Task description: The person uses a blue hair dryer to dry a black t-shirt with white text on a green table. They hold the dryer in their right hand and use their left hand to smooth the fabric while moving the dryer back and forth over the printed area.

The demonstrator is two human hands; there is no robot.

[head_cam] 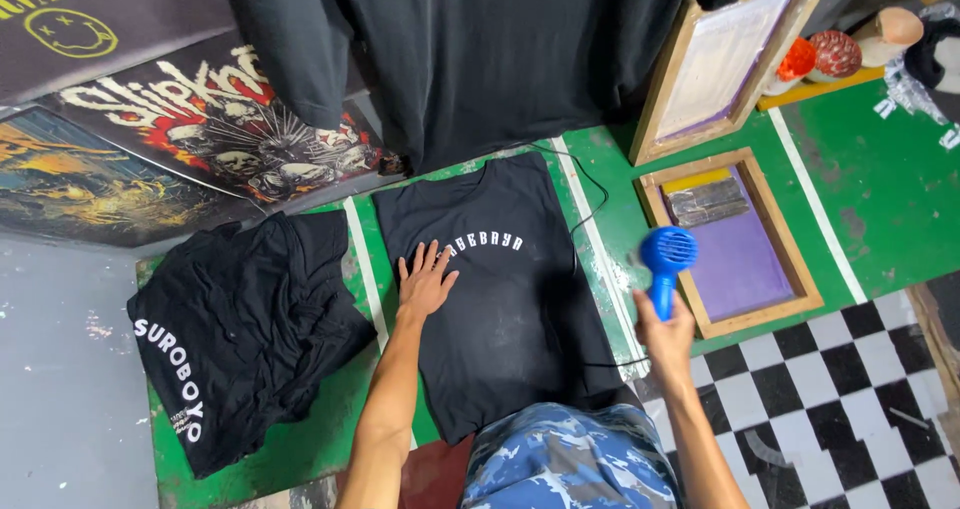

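A black T-shirt (pixel 505 309) with curved white lettering lies flat on the green floor. My left hand (pixel 426 281) rests palm down on it, fingers spread, just left of the lettering. My right hand (pixel 664 331) grips the handle of a blue hair dryer (pixel 665 261), held upright to the right of the shirt, its round barrel blurred. A black cord (pixel 588 191) runs from behind the shirt's top right corner.
A pile of folded black shirts (pixel 240 329) lies to the left. A wooden screen frame with purple mesh and a squeegee (pixel 735 244) sits at right, another frame (pixel 720 64) behind it. Black garments hang at the back; posters lean at upper left. Checkered flooring lies at lower right.
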